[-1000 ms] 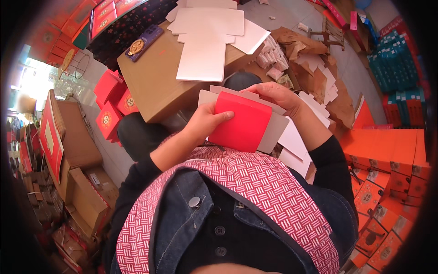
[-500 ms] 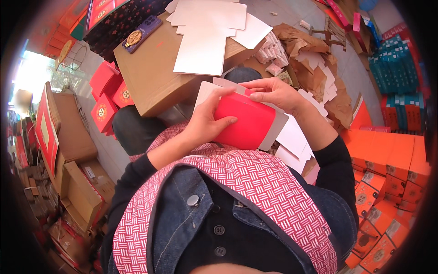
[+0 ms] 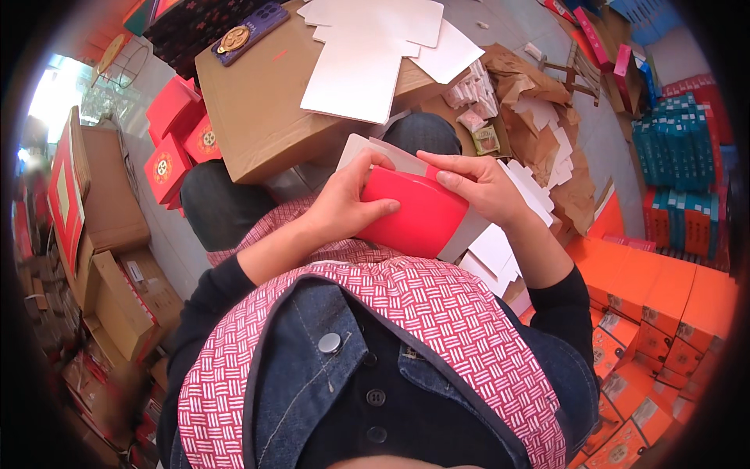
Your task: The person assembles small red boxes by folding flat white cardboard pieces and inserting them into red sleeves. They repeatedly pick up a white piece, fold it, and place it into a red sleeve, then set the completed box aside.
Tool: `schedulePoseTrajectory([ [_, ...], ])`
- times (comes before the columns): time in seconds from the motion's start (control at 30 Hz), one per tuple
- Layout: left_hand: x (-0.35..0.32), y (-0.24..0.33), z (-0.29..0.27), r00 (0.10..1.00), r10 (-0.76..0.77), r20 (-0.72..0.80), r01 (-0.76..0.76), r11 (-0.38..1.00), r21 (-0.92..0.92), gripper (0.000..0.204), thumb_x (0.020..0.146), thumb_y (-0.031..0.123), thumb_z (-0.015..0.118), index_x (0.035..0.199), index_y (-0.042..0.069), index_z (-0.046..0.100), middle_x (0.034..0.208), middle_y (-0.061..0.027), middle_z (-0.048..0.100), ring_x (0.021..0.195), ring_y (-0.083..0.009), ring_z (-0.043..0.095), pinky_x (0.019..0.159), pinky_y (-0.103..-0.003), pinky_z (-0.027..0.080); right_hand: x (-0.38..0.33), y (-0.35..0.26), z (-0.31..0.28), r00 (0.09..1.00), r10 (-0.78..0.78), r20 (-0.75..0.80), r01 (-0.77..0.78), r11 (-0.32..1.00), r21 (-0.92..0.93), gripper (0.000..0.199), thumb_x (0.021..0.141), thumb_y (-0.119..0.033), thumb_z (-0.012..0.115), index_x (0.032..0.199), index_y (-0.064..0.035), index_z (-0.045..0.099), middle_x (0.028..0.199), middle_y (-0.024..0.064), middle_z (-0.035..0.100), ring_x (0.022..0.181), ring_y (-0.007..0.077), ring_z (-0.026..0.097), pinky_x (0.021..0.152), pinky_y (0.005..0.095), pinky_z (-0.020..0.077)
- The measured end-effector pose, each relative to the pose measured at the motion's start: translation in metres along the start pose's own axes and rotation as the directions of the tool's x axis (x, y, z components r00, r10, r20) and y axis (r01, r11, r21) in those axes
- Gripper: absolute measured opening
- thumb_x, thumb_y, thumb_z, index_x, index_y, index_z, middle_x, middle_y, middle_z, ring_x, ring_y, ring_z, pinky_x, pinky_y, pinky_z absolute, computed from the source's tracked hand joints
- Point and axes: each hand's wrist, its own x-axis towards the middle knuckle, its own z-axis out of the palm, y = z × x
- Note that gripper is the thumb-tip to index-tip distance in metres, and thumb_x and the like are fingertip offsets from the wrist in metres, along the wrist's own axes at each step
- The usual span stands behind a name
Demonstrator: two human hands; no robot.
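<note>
Over my lap I hold a glossy red card piece [image 3: 418,215] with pale grey-white flaps at its far edge and right side. It looks like a partly folded box. My left hand [image 3: 348,195] grips its left side, thumb on the red face and fingers curled over the far edge. At the far right corner my right hand [image 3: 480,186] pinches a small red edge between thumb and fingers. Beyond my hands, a stack of white card sheets [image 3: 355,70] lies on a brown cardboard box [image 3: 258,109].
A phone in a purple case [image 3: 250,35] rests on that box. Red gift boxes [image 3: 168,168] stand on the floor at left. Small wrapped packets [image 3: 473,94] and crumpled brown paper [image 3: 539,102] lie at right. Orange boxes [image 3: 656,289] are stacked near my right elbow.
The whole view has shifted slightly. My right fingers have drawn a little closer together at the far corner of the red card piece; my left hand keeps its hold.
</note>
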Motion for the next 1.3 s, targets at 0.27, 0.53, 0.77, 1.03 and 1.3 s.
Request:
schedulePoseTrajectory([
  [0.27,-0.001,-0.004,0.001,0.998,0.028,-0.052,-0.025,0.998,0.055,0.038,0.079,0.009,0.073,0.108,0.006,0.048,0.094,-0.014,0.063,0.091,-0.0231,0.064,0.081,-0.034,0.05,0.004,0.01,0.013,0.988,-0.152,-0.032,0.144,0.971,-0.191,0.034,0.092,-0.008,0.054,0.125,-0.0074,0.063,0.103,0.0082,0.067,0.092,0.0135,0.063,0.082,0.026,0.0485],
  [0.53,0.0,-0.007,0.006,0.985,-0.139,-0.102,0.116,0.971,-0.209,0.036,0.081,0.008,0.073,0.109,0.001,0.051,0.098,-0.0154,0.067,0.089,-0.0206,0.067,0.077,-0.031,0.054,0.003,0.009,0.022,0.975,-0.217,-0.052,0.188,0.926,-0.328,0.033,0.094,-0.005,0.053,0.125,-0.0038,0.062,0.107,0.0084,0.065,0.095,0.0131,0.06,0.084,0.0253,0.047],
  [0.77,0.003,0.014,0.011,0.918,-0.398,-0.002,0.332,0.767,-0.549,0.026,0.084,0.008,0.071,0.107,-0.005,0.065,0.095,-0.0135,0.07,0.081,-0.0186,0.069,0.072,-0.03,0.057,0.005,0.008,0.025,0.986,-0.15,-0.07,0.121,0.942,-0.313,0.036,0.096,-0.007,0.051,0.132,-0.0036,0.056,0.11,0.0089,0.066,0.097,0.0132,0.06,0.086,0.0253,0.0466],
  [1.03,0.008,0.013,0.014,0.911,-0.412,0.019,0.353,0.755,-0.553,0.024,0.085,0.007,0.069,0.106,-0.005,0.065,0.093,-0.0149,0.07,0.08,-0.0197,0.069,0.071,-0.03,0.057,0.003,0.005,0.019,0.996,-0.084,-0.005,0.079,0.956,-0.283,0.038,0.097,-0.009,0.049,0.134,-0.0028,0.053,0.123,0.017,0.062,0.108,0.0201,0.062,0.092,0.0284,0.0465],
  [1.3,0.005,0.01,0.012,0.922,-0.386,0.019,0.326,0.749,-0.576,0.024,0.084,0.008,0.071,0.105,-0.003,0.066,0.094,-0.0127,0.07,0.08,-0.0182,0.069,0.073,-0.03,0.057,0.003,0.006,0.021,0.997,-0.072,0.039,0.081,0.951,-0.297,0.04,0.097,-0.01,0.048,0.136,-0.0045,0.05,0.128,0.017,0.059,0.114,0.0239,0.06,0.097,0.0308,0.0443],
])
